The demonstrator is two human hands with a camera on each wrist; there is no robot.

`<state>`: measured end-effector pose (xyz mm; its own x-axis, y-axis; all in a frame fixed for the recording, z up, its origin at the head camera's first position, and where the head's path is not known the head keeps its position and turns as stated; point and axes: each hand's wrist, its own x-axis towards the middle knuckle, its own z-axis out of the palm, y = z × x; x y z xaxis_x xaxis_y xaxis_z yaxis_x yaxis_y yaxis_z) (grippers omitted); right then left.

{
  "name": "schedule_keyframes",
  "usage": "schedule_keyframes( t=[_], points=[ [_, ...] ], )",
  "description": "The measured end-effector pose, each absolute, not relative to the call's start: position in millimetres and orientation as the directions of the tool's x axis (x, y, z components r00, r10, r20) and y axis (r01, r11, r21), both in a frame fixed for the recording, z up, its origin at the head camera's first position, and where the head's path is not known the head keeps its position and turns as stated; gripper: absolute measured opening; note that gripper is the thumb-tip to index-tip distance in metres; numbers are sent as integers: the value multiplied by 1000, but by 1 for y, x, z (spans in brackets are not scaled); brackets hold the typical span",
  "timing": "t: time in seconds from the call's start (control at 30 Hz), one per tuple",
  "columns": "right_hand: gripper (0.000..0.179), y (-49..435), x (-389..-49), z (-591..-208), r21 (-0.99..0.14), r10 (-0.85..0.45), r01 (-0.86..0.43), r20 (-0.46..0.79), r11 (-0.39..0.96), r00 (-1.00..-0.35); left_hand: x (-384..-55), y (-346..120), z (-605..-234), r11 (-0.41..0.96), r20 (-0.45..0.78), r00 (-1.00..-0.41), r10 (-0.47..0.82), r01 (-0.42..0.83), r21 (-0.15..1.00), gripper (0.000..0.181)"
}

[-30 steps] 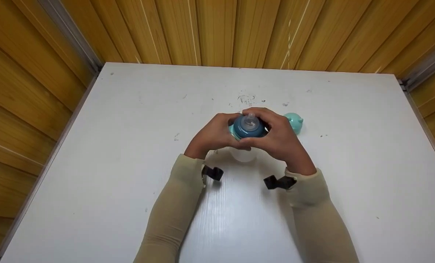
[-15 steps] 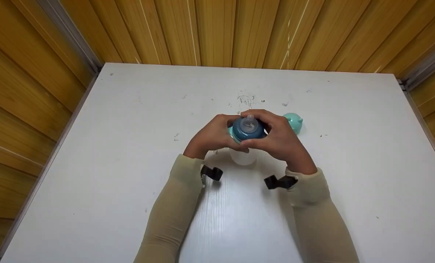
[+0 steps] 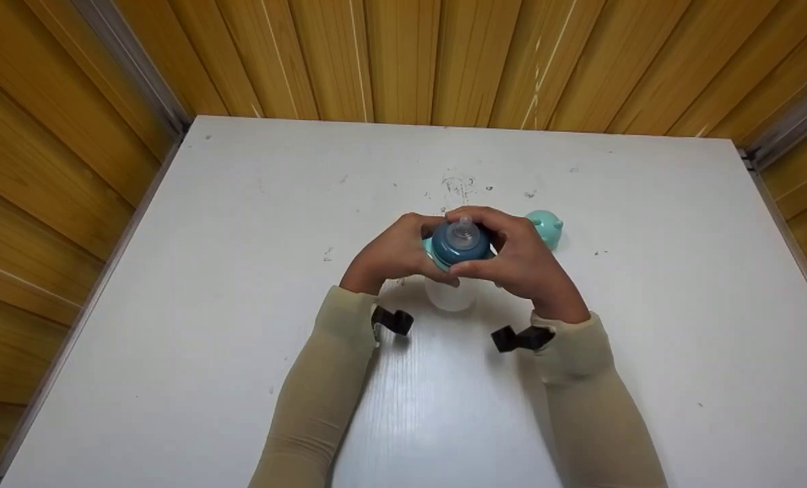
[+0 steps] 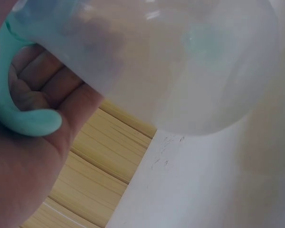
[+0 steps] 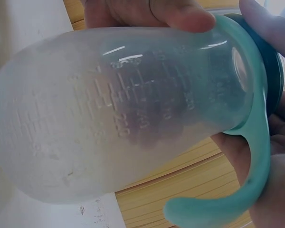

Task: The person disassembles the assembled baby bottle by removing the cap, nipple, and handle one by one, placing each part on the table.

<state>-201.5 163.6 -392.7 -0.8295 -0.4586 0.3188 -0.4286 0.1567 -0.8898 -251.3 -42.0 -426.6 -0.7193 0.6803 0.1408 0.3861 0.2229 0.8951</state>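
A baby bottle (image 5: pixel 85 114) with a translucent, marked body is held up over the table between both hands. Its blue collar (image 3: pixel 448 252) carries a clear teat (image 3: pixel 464 234) facing up toward the head camera. My left hand (image 3: pixel 398 249) grips the bottle near its neck, with a mint handle (image 4: pixel 31 121) lying against the palm in the left wrist view. My right hand (image 3: pixel 517 254) holds the blue collar between thumb and fingers. Another curved mint handle (image 5: pixel 259 166) shows by the right palm. Fingers behind the bottle are partly hidden.
A mint cap (image 3: pixel 546 228) with small knobs rests on the white table (image 3: pixel 241 305), just beyond the right hand. Yellow wood-look panels (image 3: pixel 403 61) stand behind the table and along its sides. Black wrist mounts (image 3: pixel 395 320) sit at both cuffs.
The bottle's lower end has shifted slightly toward the person, and the teat and collar have dropped a little in the head view. Both hands keep hold; the cap stays put.
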Motion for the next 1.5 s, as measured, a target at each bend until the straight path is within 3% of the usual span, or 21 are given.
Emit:
schedule_keyframes(
  t=[0.5, 0.93, 1.23, 1.5],
  points=[
    [61, 165, -202, -393, -919, -471, -378, 288, 107, -834, -254, -42, -430, 159, 132, -695, 707, 338, 928, 62],
    [71, 167, -202, -389, -867, -406, -461, 357, 191, -841, -247, -38, -416, 253, 112, -756, 645, 350, 902, 64],
    [77, 159, -201, -391, -811, -252, -473, 406, 343, -878, -244, -36, -410, 353, 151, -818, 555, 395, 848, 70],
    [73, 151, -199, -390, -789, -178, -451, 416, 417, -892, -241, -32, -407, 408, 160, -858, 489, 387, 827, 69]
  ],
)
